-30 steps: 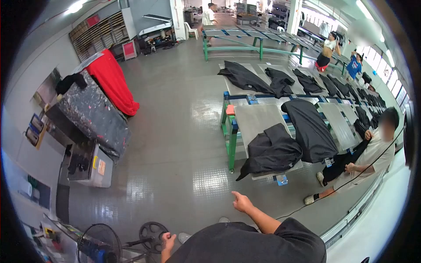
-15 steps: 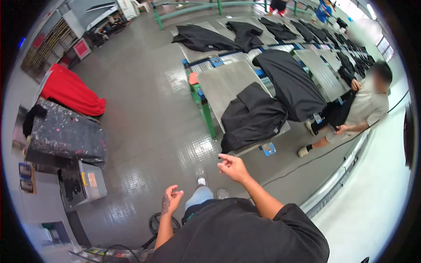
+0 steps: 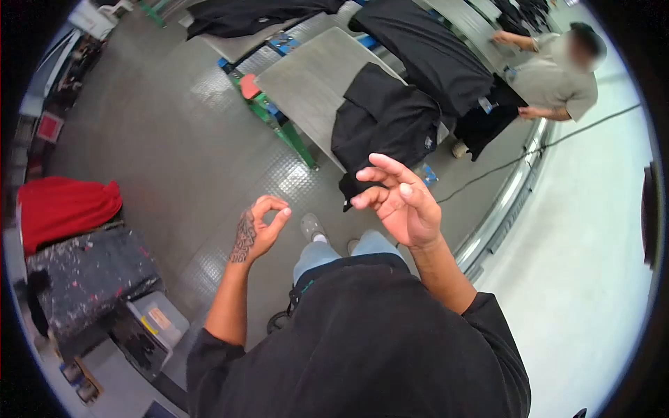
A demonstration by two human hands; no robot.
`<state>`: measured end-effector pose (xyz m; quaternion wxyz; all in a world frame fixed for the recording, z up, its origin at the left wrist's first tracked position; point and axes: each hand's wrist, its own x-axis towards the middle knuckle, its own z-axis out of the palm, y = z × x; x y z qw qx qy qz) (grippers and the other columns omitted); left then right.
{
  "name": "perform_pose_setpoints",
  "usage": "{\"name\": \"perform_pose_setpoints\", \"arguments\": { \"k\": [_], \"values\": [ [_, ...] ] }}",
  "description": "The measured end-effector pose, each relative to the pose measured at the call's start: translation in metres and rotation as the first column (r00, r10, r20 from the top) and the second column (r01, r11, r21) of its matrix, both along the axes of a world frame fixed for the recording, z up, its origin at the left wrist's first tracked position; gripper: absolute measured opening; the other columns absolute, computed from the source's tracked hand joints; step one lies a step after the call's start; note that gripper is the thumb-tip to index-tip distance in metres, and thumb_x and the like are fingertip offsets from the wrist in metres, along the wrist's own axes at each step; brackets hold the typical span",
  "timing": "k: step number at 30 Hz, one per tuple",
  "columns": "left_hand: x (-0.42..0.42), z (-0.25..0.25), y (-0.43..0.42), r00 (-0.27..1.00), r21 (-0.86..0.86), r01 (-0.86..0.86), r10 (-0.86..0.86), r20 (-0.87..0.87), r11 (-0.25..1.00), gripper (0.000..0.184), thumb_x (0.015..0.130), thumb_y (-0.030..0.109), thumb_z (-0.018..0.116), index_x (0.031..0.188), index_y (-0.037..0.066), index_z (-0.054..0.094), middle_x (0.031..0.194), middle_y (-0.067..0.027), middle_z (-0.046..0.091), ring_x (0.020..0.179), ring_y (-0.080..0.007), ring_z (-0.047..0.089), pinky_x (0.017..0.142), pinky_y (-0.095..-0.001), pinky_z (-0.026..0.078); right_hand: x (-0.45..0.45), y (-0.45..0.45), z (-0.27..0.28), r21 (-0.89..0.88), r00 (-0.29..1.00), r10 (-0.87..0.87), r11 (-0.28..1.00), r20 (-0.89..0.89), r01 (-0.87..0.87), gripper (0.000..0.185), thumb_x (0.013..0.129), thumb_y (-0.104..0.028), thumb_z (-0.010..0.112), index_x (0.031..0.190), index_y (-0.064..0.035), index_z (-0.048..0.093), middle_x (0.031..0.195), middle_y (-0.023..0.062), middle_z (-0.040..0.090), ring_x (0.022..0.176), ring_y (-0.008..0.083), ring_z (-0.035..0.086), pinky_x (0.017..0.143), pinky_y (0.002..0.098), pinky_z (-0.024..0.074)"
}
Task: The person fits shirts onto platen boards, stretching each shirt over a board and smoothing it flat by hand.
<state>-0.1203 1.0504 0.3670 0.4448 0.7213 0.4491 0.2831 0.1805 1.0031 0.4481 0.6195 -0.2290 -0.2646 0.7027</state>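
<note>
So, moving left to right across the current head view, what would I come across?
Draped red cloth → tattooed left hand → grey clog with a white sock → open right hand → co-worker's beige short-sleeved shirt.

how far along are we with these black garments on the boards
Partway, it seems. Looks done: the long black garment, spread fairly smooth. In hand: nothing in the left hand or right hand; the co-worker holds black cloth. Probably left: straightening the crumpled black garment, bunched over one end of the near board, which is otherwise bare. Farther garments run out of view.
</note>
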Motion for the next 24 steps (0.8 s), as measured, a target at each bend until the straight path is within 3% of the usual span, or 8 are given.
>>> {"name": "perform_pose_setpoints", "arguments": {
  "k": [2, 3, 5, 9, 10, 15, 21, 24],
  "values": [
    [0.026, 0.026, 0.023, 0.99, -0.013, 0.116, -0.115, 0.077, 0.993, 0.014, 0.091, 0.014, 0.072, 0.098, 0.002, 0.069, 0.1, -0.011, 0.07, 0.095, -0.0221, 0.067, 0.087, -0.0339, 0.052, 0.0, -0.004, 0.013, 0.027, 0.99, 0.014, 1.0, -0.141, -0.01, 0.061, 0.1, -0.022, 0.052, 0.151, 0.0055, 0.032, 0.139, 0.028, 0.052, 0.085, 0.0253, 0.07, 0.089, 0.0419, 0.0548],
    [0.041, 0.04, 0.029, 0.969, -0.013, 0.205, -0.201, 0.141, 0.979, 0.013, 0.091, 0.013, 0.072, 0.098, 0.002, 0.071, 0.098, -0.0108, 0.07, 0.094, -0.0223, 0.067, 0.086, -0.034, 0.052, 0.001, -0.007, 0.013, 0.018, 0.99, -0.008, 1.0, -0.138, 0.011, 0.061, 0.1, -0.022, 0.052, 0.151, 0.0055, 0.032, 0.139, 0.028, 0.052, 0.085, 0.0253, 0.07, 0.089, 0.0419, 0.0548],
    [0.068, 0.069, 0.038, 0.936, -0.003, 0.276, -0.268, 0.228, 0.961, 0.016, 0.091, 0.013, 0.072, 0.103, 0.002, 0.071, 0.099, -0.011, 0.07, 0.094, -0.0218, 0.067, 0.086, -0.0335, 0.052, 0.004, -0.014, 0.012, 0.05, 0.947, 0.008, 0.999, -0.32, 0.009, 0.064, 0.101, -0.024, 0.049, 0.153, 0.0048, 0.026, 0.145, 0.0285, 0.046, 0.079, 0.0242, 0.07, 0.086, 0.0431, 0.0553],
    [0.119, 0.105, 0.038, 0.813, 0.052, 0.371, -0.351, 0.464, 0.927, 0.034, 0.088, 0.012, 0.076, 0.119, 0.001, 0.069, 0.1, -0.0107, 0.07, 0.093, -0.0198, 0.066, 0.085, -0.0319, 0.052, 0.007, -0.017, 0.014, 0.044, 0.923, -0.006, 0.999, -0.386, 0.024, 0.054, 0.102, -0.009, 0.045, 0.152, 0.0029, 0.028, 0.138, 0.0259, 0.051, 0.066, 0.0198, 0.068, 0.075, 0.0408, 0.0579],
    [0.131, 0.108, 0.035, 0.814, 0.047, 0.384, -0.362, 0.454, 0.922, 0.034, 0.088, 0.012, 0.076, 0.119, 0.001, 0.069, 0.1, -0.0107, 0.07, 0.093, -0.0198, 0.066, 0.085, -0.0319, 0.052, 0.006, -0.016, 0.018, 0.005, 0.923, -0.039, 0.999, -0.383, 0.044, 0.051, 0.102, -0.003, 0.042, 0.152, 0.0012, 0.028, 0.129, 0.0231, 0.057, 0.06, 0.0188, 0.066, 0.068, 0.0384, 0.0592],
    [0.175, 0.112, 0.027, 0.77, 0.129, 0.418, -0.426, 0.475, 0.899, 0.048, 0.085, 0.013, 0.08, 0.129, 0.003, 0.066, 0.097, -0.0073, 0.069, 0.089, -0.017, 0.065, 0.083, -0.0309, 0.051, 0.036, -0.018, 0.019, -0.051, 0.878, -0.035, 0.999, -0.477, 0.012, 0.053, 0.104, -0.003, 0.038, 0.155, -0.003, 0.023, 0.116, 0.0197, 0.064, 0.051, 0.0186, 0.063, 0.058, 0.0366, 0.0599],
    [0.236, 0.119, 0.018, 0.755, 0.122, 0.469, -0.469, 0.458, 0.875, 0.039, 0.083, 0.012, 0.081, 0.12, 0.004, 0.072, 0.09, -0.0031, 0.069, 0.078, -0.0128, 0.061, 0.075, -0.0285, 0.05, 0.092, -0.032, 0.017, 0.04, 0.842, 0.079, 0.997, -0.533, -0.069, 0.055, 0.106, -0.006, 0.039, 0.157, -0.0059, 0.019, 0.106, 0.0162, 0.064, 0.049, 0.0161, 0.061, 0.055, 0.0352, 0.0597],
    [0.265, 0.127, 0.001, 0.82, 0.261, 0.412, -0.48, 0.311, 0.873, 0.04, 0.075, 0.011, 0.087, 0.112, 0.005, 0.073, 0.083, -0.0029, 0.063, 0.074, -0.0128, 0.062, 0.068, -0.0269, 0.051, 0.12, -0.043, 0.023, 0.03, 0.855, 0.067, 0.998, -0.514, -0.06, 0.052, 0.106, -0.007, 0.04, 0.156, -0.005, 0.024, 0.096, 0.0117, 0.061, 0.052, 0.0126, 0.057, 0.055, 0.0314, 0.0587]
  ]
}}
